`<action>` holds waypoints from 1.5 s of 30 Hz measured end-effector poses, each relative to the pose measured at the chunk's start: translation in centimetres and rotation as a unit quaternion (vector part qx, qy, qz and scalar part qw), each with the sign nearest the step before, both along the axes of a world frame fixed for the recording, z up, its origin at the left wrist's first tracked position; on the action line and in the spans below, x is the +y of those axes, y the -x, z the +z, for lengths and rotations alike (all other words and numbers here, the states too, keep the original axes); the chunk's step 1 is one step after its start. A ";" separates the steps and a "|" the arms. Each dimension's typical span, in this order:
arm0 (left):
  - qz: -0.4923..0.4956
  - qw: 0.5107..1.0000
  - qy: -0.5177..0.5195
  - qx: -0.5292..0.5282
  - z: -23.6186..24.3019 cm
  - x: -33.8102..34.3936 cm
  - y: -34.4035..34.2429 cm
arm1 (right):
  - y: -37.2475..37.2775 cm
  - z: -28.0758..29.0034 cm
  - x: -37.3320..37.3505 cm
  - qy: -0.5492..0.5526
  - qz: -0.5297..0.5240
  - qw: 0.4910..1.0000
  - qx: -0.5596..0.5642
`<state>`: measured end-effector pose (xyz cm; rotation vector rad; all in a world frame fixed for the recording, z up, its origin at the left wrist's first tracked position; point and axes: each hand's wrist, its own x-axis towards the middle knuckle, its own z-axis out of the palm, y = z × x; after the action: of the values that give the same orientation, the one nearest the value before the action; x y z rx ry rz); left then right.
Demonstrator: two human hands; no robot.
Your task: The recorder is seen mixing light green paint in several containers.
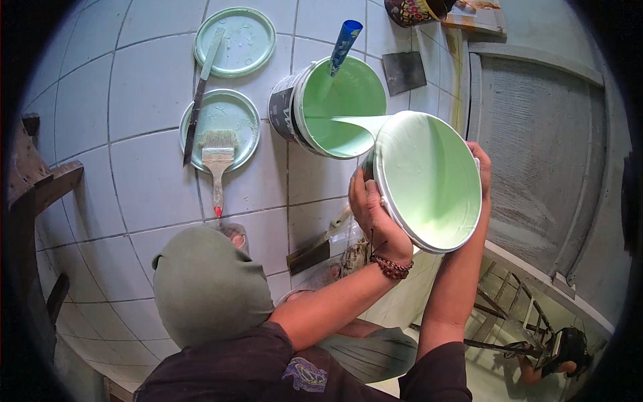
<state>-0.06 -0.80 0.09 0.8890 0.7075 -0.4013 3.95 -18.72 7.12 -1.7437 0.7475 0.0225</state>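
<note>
With both my left hand (pixel 372 214) and my right hand (pixel 479 174) wrapped round a white bucket (pixel 442 187), I hold it tilted as pale green paint (pixel 355 124) streams from its lip into a second bucket (pixel 284 110), which stands on the tiles with a blue-handled tool (pixel 345 40) in it. To the left lie two round lids (pixel 241 53), a long blade tool (pixel 197 114) across them and a wide paintbrush (pixel 218 161) on the nearer one. A wide scraper-like tool (pixel 308 258) is beside my foot, partly hidden.
A wooden structure (pixel 47 181) stands at the left edge. A dark square plate (pixel 403 72) and a patterned container (pixel 408 10) are at the back. A grey panel (pixel 536 167) fills the right; below it are a metal frame (pixel 495 315) and a person (pixel 562 355) in dark clothing.
</note>
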 end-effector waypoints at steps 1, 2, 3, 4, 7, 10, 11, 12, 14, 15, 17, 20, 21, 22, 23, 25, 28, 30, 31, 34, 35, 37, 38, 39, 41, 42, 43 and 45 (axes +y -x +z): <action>0.000 1.000 -0.011 -0.019 0.0 -0.1 0.1 | 0.0 0.0 0.0 -0.015 -0.003 1.000 -0.002; 0.000 0.999 -0.022 -0.038 0.1 -0.1 0.2 | 0.0 -0.1 0.1 -0.029 -0.005 1.000 -0.005; 0.000 0.999 -0.024 -0.038 0.0 -0.2 0.2 | -0.2 -0.2 0.2 -0.031 -0.005 1.000 -0.005; 0.023 0.999 -0.009 -0.032 -0.1 -0.2 0.1 | -0.3 -0.3 0.2 -0.117 -0.031 0.993 -0.004; 0.045 0.999 0.008 -0.018 0.0 -0.2 0.1 | -0.1 -0.7 -0.3 -0.175 -0.054 0.983 0.001; 0.038 0.999 0.000 -0.010 -0.2 -0.3 0.0 | 0.1 -1.1 -0.4 -0.096 -0.049 0.994 0.008; 0.034 0.999 -0.009 -0.011 -0.3 -0.3 0.0 | 0.2 -1.2 -0.3 -0.044 -0.046 0.998 0.012; 0.034 0.999 -0.010 -0.011 -0.3 -0.3 0.0 | 0.2 -1.3 -0.1 -0.045 -0.046 0.998 0.012; 0.036 0.999 -0.006 -0.002 -0.3 -0.2 0.0 | 0.1 -1.3 0.2 -0.012 -0.023 1.000 0.004; 0.036 0.999 -0.006 -0.002 -0.4 -0.2 0.1 | 0.1 -1.4 0.1 -0.012 -0.023 1.000 0.004; 0.014 0.998 -0.046 -0.048 -0.6 -0.2 0.4 | 0.2 -1.5 -0.2 0.002 -0.014 1.000 0.023; 0.051 0.998 0.031 0.032 -0.2 -0.1 -0.4 | 0.2 -1.5 -0.2 -0.076 -0.047 0.996 0.012; 0.051 0.998 0.031 0.032 -0.3 -0.1 -0.4 | 0.2 -1.6 -0.1 -0.076 -0.047 0.996 0.012; 0.049 0.998 0.022 0.025 -0.5 -0.1 -0.3 | 0.1 -1.7 0.1 -0.045 -0.048 0.998 0.015; 0.046 0.999 0.014 0.019 -0.5 -0.1 -0.3 | 0.0 -1.7 0.2 -0.015 -0.048 0.999 0.017; 0.042 0.998 0.020 0.031 -0.4 -0.1 -0.4 | 0.0 -1.7 0.0 -0.090 -0.060 0.994 0.008; 0.033 0.999 0.006 0.022 -0.4 0.0 -0.4 | -0.1 -1.7 0.0 -0.151 -0.065 0.986 0.002; 0.027 1.000 -0.013 0.001 -0.4 0.0 -0.4 | -0.1 -1.7 0.0 -0.133 -0.059 0.989 0.005; 0.031 0.999 -0.002 0.018 -0.3 0.0 -0.5 | 0.1 -1.7 -0.2 -0.118 -0.061 0.991 0.004; 0.031 0.999 -0.004 0.003 -0.5 0.0 0.1 | 0.1 -1.9 0.1 -0.063 -0.052 0.997 0.009; 0.026 0.999 -0.016 -0.028 -0.7 -0.1 0.4 | 0.0 -2.0 0.3 -0.021 -0.043 0.999 0.014; 0.031 0.999 0.001 0.005 -0.7 0.0 -0.1 | -0.8 -1.5 1.4 -0.091 -0.082 0.992 0.025; 0.036 0.998 0.018 0.038 -0.8 0.1 -0.3 | -1.0 -1.3 1.8 -0.160 -0.120 0.979 0.035; 0.037 0.998 0.018 0.038 -0.8 0.0 -0.2 | -1.1 -1.2 1.9 -0.160 -0.119 0.979 0.034; 0.043 0.999 0.006 0.009 -0.8 -0.1 0.1 | -1.3 -1.1 2.0 -0.136 -0.128 0.982 0.042; 0.043 0.999 0.006 0.009 -0.7 -0.1 0.1 | -1.2 -1.1 2.0 -0.136 -0.128 0.982 0.042; 0.037 0.999 0.008 0.010 -0.7 -0.1 0.1 | -1.2 -1.2 1.8 -0.135 -0.130 0.981 0.042; 0.031 0.999 0.010 0.011 -0.7 -0.1 0.1 | -1.1 -1.3 1.6 -0.135 -0.132 0.981 0.042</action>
<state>-0.20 -0.85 -0.61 0.8420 0.7480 -0.3631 5.09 -17.08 5.87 -1.3824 0.9866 0.0160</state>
